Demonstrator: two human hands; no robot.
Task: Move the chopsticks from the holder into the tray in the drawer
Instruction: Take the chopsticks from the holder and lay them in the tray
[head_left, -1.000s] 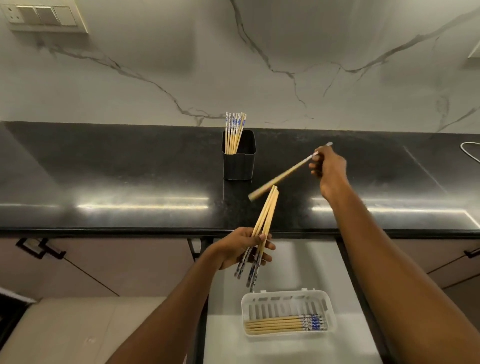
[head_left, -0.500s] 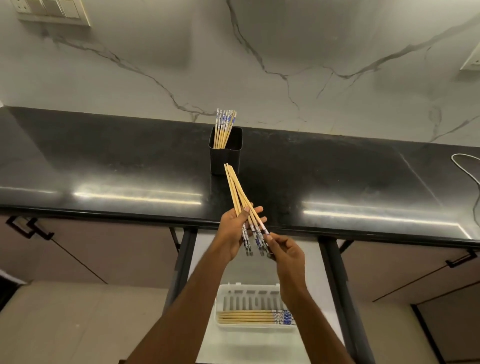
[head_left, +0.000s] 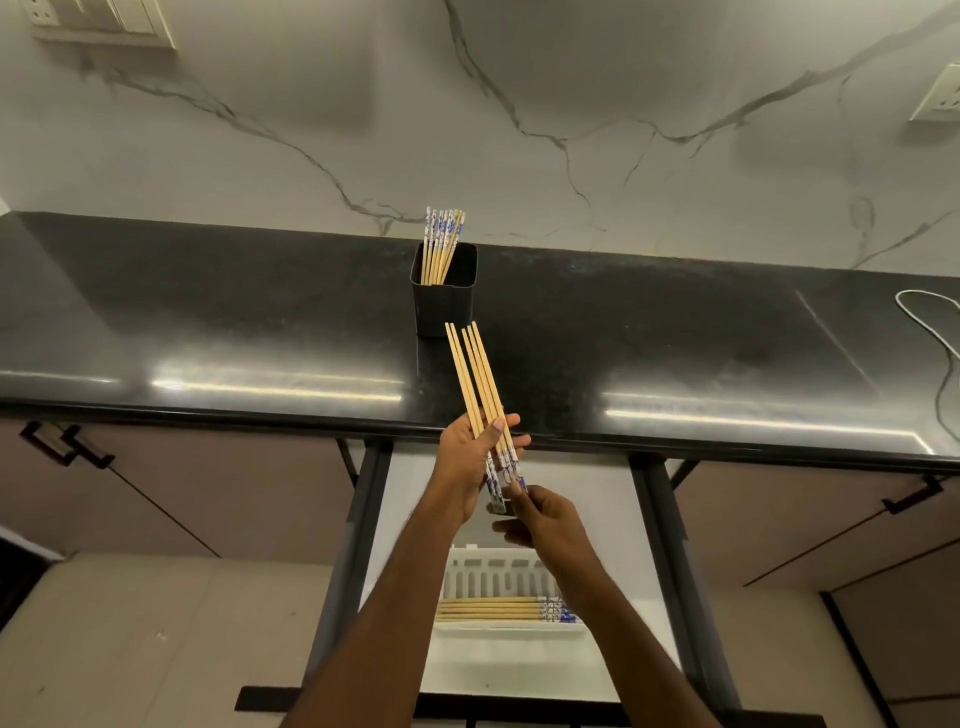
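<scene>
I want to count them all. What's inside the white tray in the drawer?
The white tray holds a few chopsticks lying flat side by side. Their right ends and that side of the tray are covered by the right arm.

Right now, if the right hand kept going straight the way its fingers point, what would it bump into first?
The right hand points up and away, fingertips at the patterned ends of the bundle of chopsticks in the left hand. It would likely meet those first, though depth is unclear.

Pale wooden chopsticks (head_left: 475, 374) with glossy printed ends, matt black plastic holder (head_left: 445, 306), polished black stone counter (head_left: 208, 322), white plastic tray (head_left: 501, 577).
</scene>
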